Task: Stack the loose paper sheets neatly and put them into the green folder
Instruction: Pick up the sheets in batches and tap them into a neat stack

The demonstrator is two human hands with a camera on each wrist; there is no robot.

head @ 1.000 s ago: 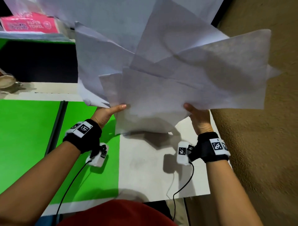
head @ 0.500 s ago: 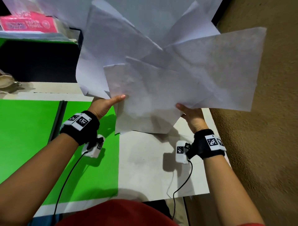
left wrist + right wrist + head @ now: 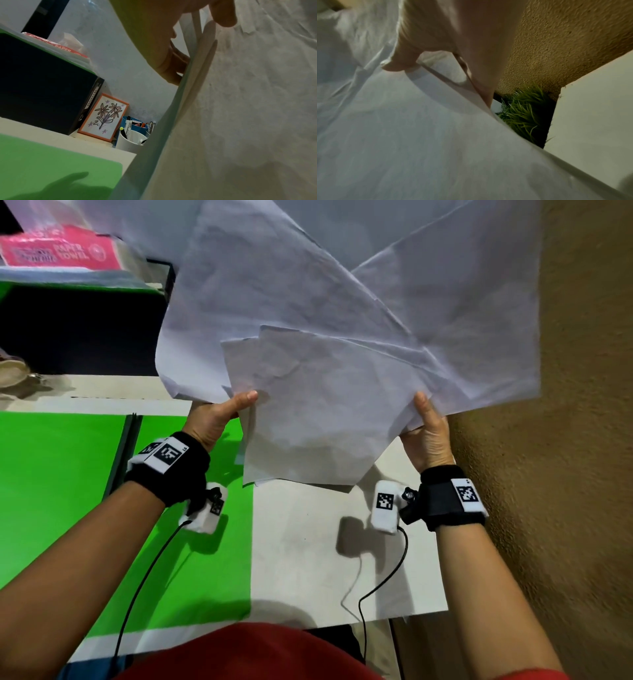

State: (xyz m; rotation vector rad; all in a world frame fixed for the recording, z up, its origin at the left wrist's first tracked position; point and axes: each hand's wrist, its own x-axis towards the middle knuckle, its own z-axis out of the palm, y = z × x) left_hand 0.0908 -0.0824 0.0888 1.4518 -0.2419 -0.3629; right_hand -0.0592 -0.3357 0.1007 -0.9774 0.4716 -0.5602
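Several loose white paper sheets (image 3: pixel 335 344) are held up in a fanned, uneven bunch above the white table (image 3: pixel 308 559). My left hand (image 3: pixel 219 412) pinches the bunch's left edge, thumb in front, fingers behind the paper sheets (image 3: pixel 248 108). At the right edge my right hand (image 3: pixel 428 429) pinches the same bunch, thumb on the near face of the paper sheets (image 3: pixel 402 135). The green folder (image 3: pixel 61 491) lies open and flat on the table under my left arm. The sheets' lower corner hangs just above the table.
A black binder (image 3: pixel 42 83) stands at the back left with a pink paper-towel pack (image 3: pixel 58 251) on top. Beside it are a framed flower drawing (image 3: pixel 104 117) and pen cups (image 3: pixel 132 139). A textured tan wall (image 3: pixel 565 440) runs along the right, with a green plant (image 3: pixel 523 115) behind the table.
Both hands have lifted the bunch slightly and the sheets have slid and rotated, the right-hand sheets swinging upward. Both pinches stay on the paper edges.
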